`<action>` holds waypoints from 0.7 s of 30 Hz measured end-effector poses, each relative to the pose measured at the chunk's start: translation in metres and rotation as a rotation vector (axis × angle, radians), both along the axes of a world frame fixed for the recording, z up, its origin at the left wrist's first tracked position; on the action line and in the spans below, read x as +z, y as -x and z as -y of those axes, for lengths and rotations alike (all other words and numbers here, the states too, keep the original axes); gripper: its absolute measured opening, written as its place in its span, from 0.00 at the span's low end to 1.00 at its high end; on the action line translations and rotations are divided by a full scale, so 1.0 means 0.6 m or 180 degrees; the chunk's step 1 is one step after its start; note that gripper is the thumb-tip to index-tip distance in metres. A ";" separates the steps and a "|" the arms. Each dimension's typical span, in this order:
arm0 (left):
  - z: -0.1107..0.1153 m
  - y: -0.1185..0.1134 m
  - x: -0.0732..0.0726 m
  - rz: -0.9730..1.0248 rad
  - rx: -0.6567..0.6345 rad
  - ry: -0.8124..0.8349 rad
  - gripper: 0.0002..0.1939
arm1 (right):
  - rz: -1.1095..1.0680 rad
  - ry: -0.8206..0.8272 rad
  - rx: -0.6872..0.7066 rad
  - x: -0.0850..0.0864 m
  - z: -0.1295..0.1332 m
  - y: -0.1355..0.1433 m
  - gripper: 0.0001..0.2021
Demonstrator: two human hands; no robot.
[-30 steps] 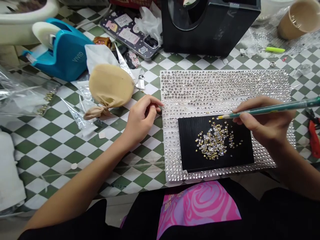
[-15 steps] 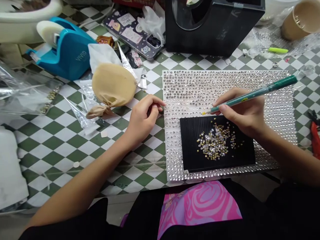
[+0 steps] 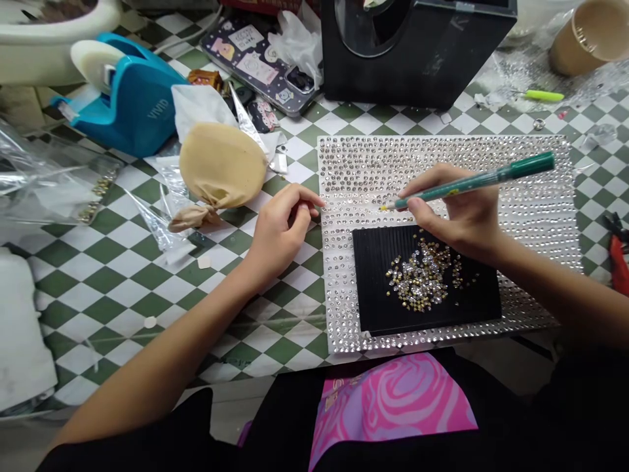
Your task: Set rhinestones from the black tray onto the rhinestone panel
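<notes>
My right hand (image 3: pixel 466 213) grips a slim green pen (image 3: pixel 491 177) with a yellow tip, its point low over the rows of a white sheet (image 3: pixel 339 269) set with small clear rhinestones. Whether the tip touches the sheet or carries a stone is too small to tell. Beside the sheet's left edge rests my left hand (image 3: pixel 282 226), its fingers loosely curled and the index fingertip at the edge; I see nothing held in it. A black ridged tray (image 3: pixel 373 308) lies on the sheet below the pen, bearing a pile of loose gold-backed rhinestones (image 3: pixel 420 278).
A tied beige pouch (image 3: pixel 223 164) and a blue tape dispenser (image 3: pixel 135 108) stand left of the sheet. Behind are a phone (image 3: pixel 260 65) and a black box (image 3: pixel 417 59). At right sit a brown cup (image 3: pixel 587 42), a bright green-handled tool (image 3: pixel 543 96) and a red-handled tool (image 3: pixel 619 262).
My right hand has moved left and slightly up with the pen, bringing the tip farther left over the sheet. My left hand has stayed in place.
</notes>
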State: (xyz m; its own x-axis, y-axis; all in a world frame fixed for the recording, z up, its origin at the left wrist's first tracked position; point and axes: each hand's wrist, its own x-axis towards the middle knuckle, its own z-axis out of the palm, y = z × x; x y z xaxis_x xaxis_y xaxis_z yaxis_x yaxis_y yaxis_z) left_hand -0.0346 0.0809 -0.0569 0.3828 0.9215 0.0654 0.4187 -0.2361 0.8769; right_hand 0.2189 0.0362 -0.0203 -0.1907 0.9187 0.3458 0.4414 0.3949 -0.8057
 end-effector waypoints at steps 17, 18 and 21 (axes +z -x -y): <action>-0.001 0.000 0.001 0.0030 -0.0033 -0.0052 0.11 | 0.0179 0.0150 0.0063 -0.013 -0.020 0.019 0.04; -0.001 0.000 0.001 0.0023 -0.0031 -0.0047 0.11 | 0.0199 0.0185 0.0057 -0.013 -0.019 0.020 0.04; 0.000 0.000 0.002 0.0001 -0.0027 -0.0034 0.11 | 0.0190 0.0147 0.0063 -0.014 -0.019 0.019 0.04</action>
State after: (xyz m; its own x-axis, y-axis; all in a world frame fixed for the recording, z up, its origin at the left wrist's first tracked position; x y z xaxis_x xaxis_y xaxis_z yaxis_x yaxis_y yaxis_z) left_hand -0.0347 0.0812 -0.0559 0.3905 0.9175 0.0753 0.4164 -0.2490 0.8744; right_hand 0.2073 0.0475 -0.0286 -0.2281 0.9293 0.2906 0.4817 0.3671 -0.7957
